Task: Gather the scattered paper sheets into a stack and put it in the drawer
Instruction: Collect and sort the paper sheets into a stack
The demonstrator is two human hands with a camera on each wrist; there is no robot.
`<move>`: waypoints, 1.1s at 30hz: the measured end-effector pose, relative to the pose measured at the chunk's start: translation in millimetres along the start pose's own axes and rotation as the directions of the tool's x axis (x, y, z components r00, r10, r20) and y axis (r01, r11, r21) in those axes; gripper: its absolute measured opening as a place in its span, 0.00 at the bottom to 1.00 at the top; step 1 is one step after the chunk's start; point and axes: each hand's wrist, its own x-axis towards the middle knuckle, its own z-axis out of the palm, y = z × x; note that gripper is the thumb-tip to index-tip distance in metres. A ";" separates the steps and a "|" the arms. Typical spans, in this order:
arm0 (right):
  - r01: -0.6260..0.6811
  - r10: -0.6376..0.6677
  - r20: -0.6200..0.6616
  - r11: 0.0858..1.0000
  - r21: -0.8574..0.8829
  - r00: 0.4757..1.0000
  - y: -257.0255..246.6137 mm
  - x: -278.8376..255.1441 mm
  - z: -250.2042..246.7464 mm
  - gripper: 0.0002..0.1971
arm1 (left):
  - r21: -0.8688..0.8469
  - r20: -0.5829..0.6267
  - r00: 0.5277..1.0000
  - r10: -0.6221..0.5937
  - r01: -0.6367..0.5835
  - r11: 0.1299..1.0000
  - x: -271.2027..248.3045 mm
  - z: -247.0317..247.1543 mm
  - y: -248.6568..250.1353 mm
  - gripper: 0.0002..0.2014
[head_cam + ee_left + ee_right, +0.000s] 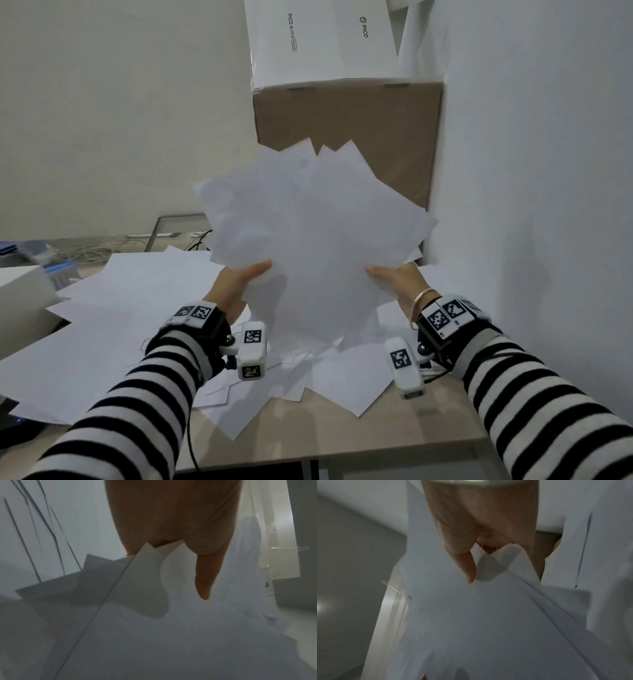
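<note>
Sheets gathered so far form a ragged bundle (318, 240) held up off the worktop (394, 435), roughly upright and facing the person, corners fanning out at several angles rather than squared. Left hand (239, 284) pinches the bundle's lower left edge, thumb on the near face; the left wrist view shows the thumb (204, 577) pressed onto the paper with sheet corners tucked in the crook. Right hand (397, 277) mirrors this on the lower right edge, thumb (467, 568) again on the near face. Fingers behind the paper are hidden in every view.

Bundle sits directly between the two hands and rises away from them; neither hand is clearly nearer. More loose sheets (113, 308) remain spread on the worktop below and to the left, some lying directly under the bundle's bottom edge.

Judgement: gathering is partial and the bundle is not yet a true stack. Bottom edge hangs above the worktop, so a downward tap to square the edges looks like the natural next step. Drawer not visible in any view; its direction from the hands cannot be told.

Risk: the fanned outer sheets could slide out, since both grips are only at the lower edge.
</note>
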 end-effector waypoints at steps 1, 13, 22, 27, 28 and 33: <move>-0.031 0.031 0.041 0.999 -0.008 0.999 0.7 -2.1 -1.2 0.18 | -0.004 0.030 0.999 -0.011 0.011 1.000 -2.0 -2.8 -3.8 0.23; 0.157 -0.165 -0.137 0.985 -0.071 0.977 -4.8 10.5 6.9 0.14 | 0.112 -0.119 0.991 0.064 -0.051 0.992 17.8 -3.8 -8.3 0.19; 0.082 -0.090 -0.061 0.989 -0.122 0.994 -4.0 2.8 6.8 0.08 | 0.053 0.070 0.994 -0.079 0.076 0.996 11.7 2.2 -25.3 0.21; 0.095 -0.111 -0.207 0.992 -0.087 0.972 5.6 6.0 18.1 0.13 | 0.156 -0.158 0.987 -0.037 0.061 0.986 23.6 10.1 -34.5 0.17; 0.084 -0.094 -0.235 0.995 -0.053 0.967 5.7 7.1 17.3 0.12 | 0.158 -0.187 0.982 -0.029 0.059 0.986 26.6 8.5 -35.0 0.17; 0.019 -0.011 -0.237 0.999 0.033 0.971 4.9 8.4 6.9 0.03 | 0.177 -0.281 0.960 -0.005 0.056 0.983 36.1 -5.9 -38.8 0.33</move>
